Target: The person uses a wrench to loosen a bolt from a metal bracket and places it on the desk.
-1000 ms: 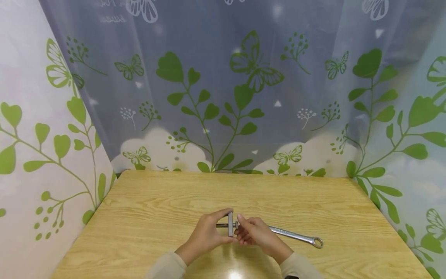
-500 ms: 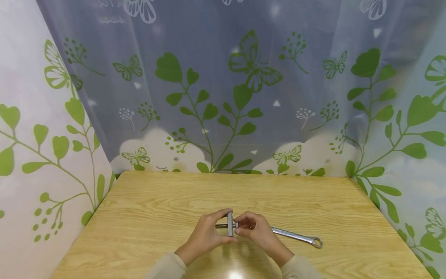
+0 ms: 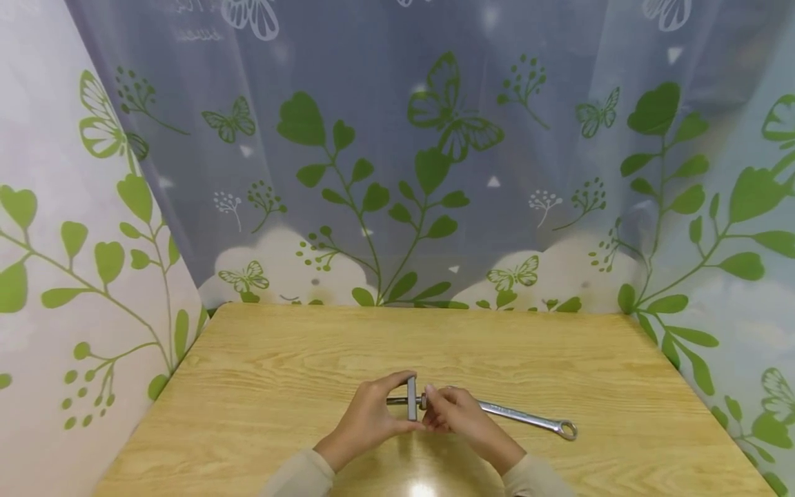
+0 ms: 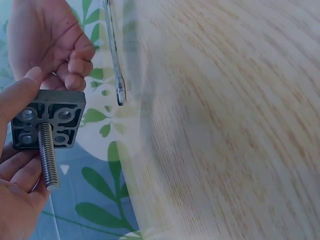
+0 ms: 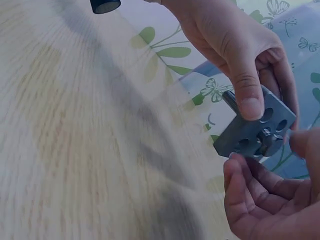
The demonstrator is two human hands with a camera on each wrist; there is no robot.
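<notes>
My left hand (image 3: 366,414) grips a square grey metal plate (image 3: 412,398) by opposite edges, thumb and fingers spread across it. The left wrist view shows the plate's ribbed back with corner holes and a threaded bolt (image 4: 47,155) jutting out of its middle. On the other face, in the right wrist view, the bolt head (image 5: 270,142) stands off the plate. My right hand (image 3: 459,417) has its fingers curled at this head, the thumb tip (image 3: 430,393) right beside it; the thumb is blurred in the right wrist view. The plate is held upright above the table.
A combination wrench (image 3: 528,417) lies on the wooden table (image 3: 279,359) behind and right of my right hand, its ring end to the right. Printed curtains (image 3: 373,207) enclose the table's back and sides. A dark rounded object (image 5: 105,5) enters at the right wrist view's top edge.
My right hand rolled so its thumb dropped below the bolt head, then rolled back with the thumb up beside it. The left hand and plate stayed nearly still; the wrench has not moved.
</notes>
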